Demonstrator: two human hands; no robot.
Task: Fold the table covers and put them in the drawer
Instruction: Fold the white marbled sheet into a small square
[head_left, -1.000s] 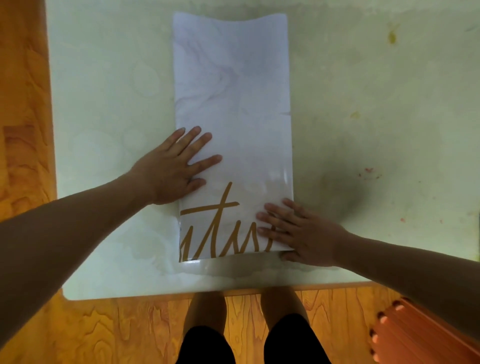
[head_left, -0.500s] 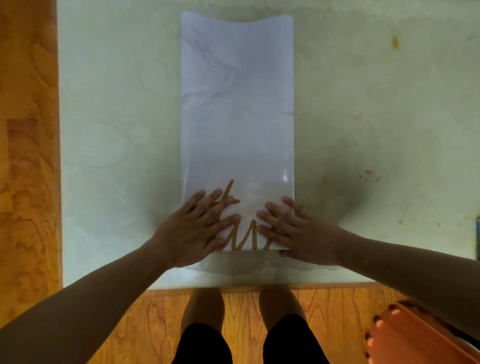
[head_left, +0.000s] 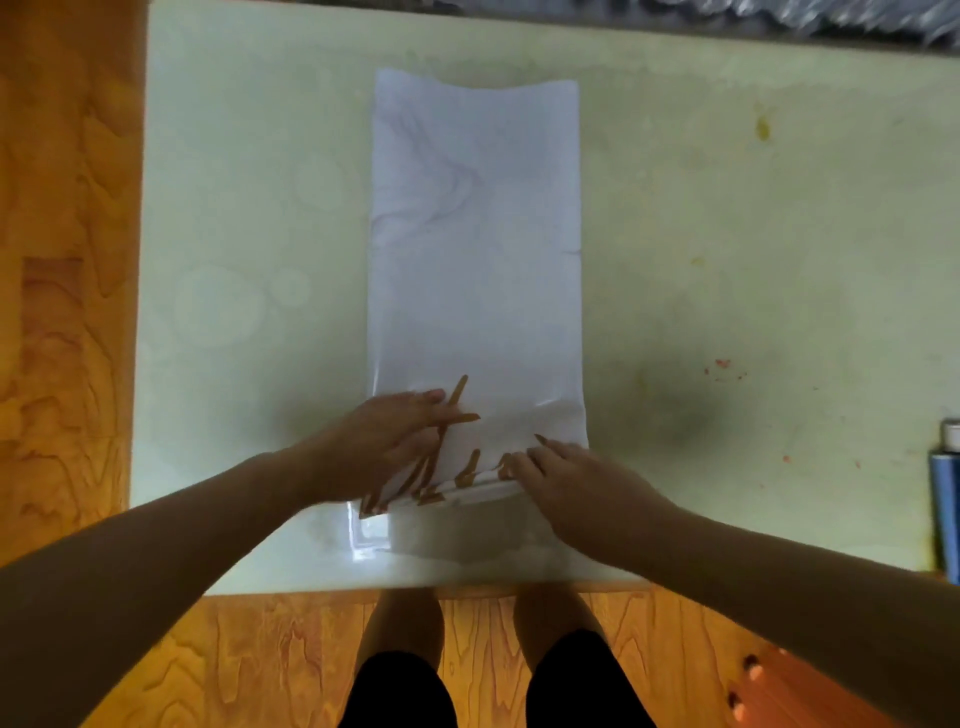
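Observation:
A white table cover (head_left: 475, 249) with faint marbling and gold lettering lies folded into a long strip down the middle of the pale table (head_left: 249, 260). Its near end is lifted slightly off the table, and several layered edges show there. My left hand (head_left: 387, 447) grips the near left corner, fingers curled around the edge. My right hand (head_left: 566, 480) holds the near right corner, fingertips tucked at the fold. No drawer is in view.
The table's near edge (head_left: 415, 584) runs just in front of my legs, with orange wood floor (head_left: 62, 312) to the left and below. An orange plastic stool (head_left: 810, 691) stands at the lower right. A blue and white object (head_left: 948, 478) sits at the right table edge.
My left hand slid from the strip's middle down to its near end. Both hands went from pressing flat to gripping the near corners, and that end has lifted.

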